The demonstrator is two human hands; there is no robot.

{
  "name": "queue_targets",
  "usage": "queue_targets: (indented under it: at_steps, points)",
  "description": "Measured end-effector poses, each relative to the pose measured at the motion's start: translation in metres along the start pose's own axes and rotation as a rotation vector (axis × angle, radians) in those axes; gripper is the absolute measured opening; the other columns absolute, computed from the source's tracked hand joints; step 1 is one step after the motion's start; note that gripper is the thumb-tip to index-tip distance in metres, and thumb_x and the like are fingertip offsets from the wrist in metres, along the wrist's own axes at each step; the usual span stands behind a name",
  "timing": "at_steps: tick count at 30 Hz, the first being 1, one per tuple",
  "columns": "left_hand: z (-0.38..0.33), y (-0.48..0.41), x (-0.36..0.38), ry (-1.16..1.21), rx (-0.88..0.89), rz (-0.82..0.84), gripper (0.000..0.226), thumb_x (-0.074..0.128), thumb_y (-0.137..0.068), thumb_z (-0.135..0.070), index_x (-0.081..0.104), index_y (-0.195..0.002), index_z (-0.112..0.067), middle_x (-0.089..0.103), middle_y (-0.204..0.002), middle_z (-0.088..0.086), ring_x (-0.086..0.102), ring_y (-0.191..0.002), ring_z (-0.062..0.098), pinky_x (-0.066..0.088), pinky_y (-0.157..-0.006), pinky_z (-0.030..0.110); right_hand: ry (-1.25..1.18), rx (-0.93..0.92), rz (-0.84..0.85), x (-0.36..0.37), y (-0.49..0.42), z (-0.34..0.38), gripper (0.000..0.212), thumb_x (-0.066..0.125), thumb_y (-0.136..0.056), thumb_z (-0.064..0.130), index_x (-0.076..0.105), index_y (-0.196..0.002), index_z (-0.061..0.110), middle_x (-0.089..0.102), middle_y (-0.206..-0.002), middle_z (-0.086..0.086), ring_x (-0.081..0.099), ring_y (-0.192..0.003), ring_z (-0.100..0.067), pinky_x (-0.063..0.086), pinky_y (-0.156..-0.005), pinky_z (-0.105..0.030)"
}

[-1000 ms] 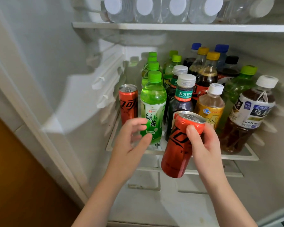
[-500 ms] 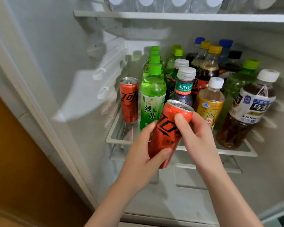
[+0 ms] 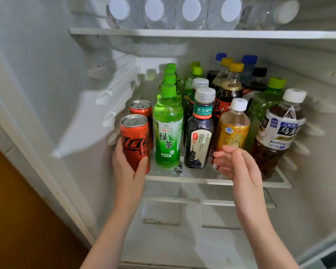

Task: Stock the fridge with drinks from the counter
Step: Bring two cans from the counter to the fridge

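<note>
My left hand [image 3: 127,167] grips a red soda can [image 3: 136,138] upright at the front left corner of the glass fridge shelf [image 3: 186,179]. A second red can [image 3: 142,109] stands right behind it. My right hand [image 3: 235,164] hovers with fingers apart and nothing in it, in front of a yellow-labelled bottle [image 3: 234,129]. Beside the cans stand a green tea bottle [image 3: 168,131] and a dark tea bottle [image 3: 201,133].
Several more bottles fill the shelf behind and to the right, with a brown oolong tea bottle [image 3: 277,133] at the front right. Water bottles [image 3: 190,10] lie on the shelf above. The fridge's left wall [image 3: 47,74] is close to the cans. A lower shelf [image 3: 202,202] sits beneath.
The red can has passed from my right hand to my left and moved left to the shelf's front left corner. My right hand has let go and drawn back.
</note>
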State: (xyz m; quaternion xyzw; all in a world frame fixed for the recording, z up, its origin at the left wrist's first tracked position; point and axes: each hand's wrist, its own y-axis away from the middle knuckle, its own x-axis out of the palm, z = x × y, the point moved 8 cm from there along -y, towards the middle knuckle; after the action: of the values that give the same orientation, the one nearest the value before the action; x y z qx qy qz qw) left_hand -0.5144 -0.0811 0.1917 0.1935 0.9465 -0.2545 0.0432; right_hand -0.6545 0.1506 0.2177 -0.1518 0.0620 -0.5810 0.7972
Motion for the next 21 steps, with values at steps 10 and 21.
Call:
queue_targets:
  at_steps: [10, 21]
  points:
    - [0.005, -0.032, 0.02, -0.006, -0.012, -0.013, 0.076, 0.061, -0.084, 0.002, 0.021, -0.147, -0.011, 0.033, -0.148, 0.008, 0.034, -0.134, 0.015, 0.024, -0.111, 0.024, 0.037, 0.06, -0.023, -0.006, 0.0, -0.022, 0.027, 0.038, -0.101, 0.026, 0.064, -0.102, 0.017, 0.071, -0.092, -0.004, 0.066, -0.088, -0.016, 0.049, -0.087, -0.036]
    - [0.018, -0.034, 0.029, 0.099, -0.034, -0.112, 0.074, 0.063, -0.085, -0.006, 0.024, -0.147, -0.013, 0.037, -0.147, -0.002, 0.037, -0.134, 0.009, 0.031, -0.113, 0.032, 0.08, 0.081, -0.043, -0.022, 0.004, -0.029, 0.024, 0.041, -0.1, 0.025, 0.065, -0.1, 0.02, 0.071, -0.09, -0.003, 0.067, -0.088, -0.015, 0.047, -0.08, -0.029]
